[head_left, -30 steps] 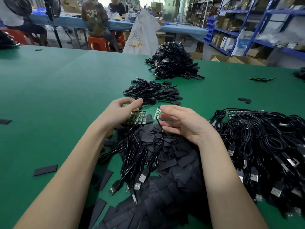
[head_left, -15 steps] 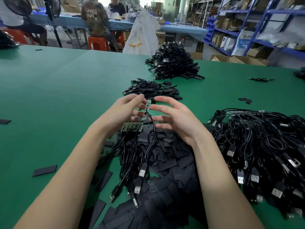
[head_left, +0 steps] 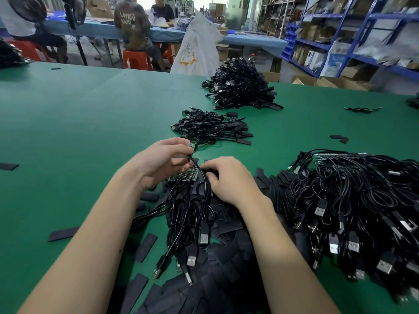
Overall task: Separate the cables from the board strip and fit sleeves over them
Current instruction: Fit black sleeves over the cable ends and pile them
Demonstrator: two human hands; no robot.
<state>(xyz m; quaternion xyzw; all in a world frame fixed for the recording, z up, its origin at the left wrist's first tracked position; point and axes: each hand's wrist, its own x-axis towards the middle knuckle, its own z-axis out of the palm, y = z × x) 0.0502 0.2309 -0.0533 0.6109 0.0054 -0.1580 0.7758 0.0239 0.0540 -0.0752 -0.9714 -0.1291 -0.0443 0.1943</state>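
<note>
Pinching a small separated board [head_left: 191, 145] in its fingertips near the table's [head_left: 68, 132] middle, the left hand [head_left: 162, 163] holds something light, stiff and fragile, best gripped by its edges, while the right hand [head_left: 226, 177] curls over the soft sleeves [head_left: 226, 214], its grip hidden.

Green table [head_left: 79, 123], black cable heaps [head_left: 240, 87], flat black sleeves [head_left: 226, 288], loose cable [head_left: 360, 109]

A left hand [head_left: 163, 160] pinches a small green board [head_left: 191, 146]. The right hand [head_left: 229, 180] reaches into black sleeves [head_left: 229, 220] on a green table [head_left: 79, 123].
</note>
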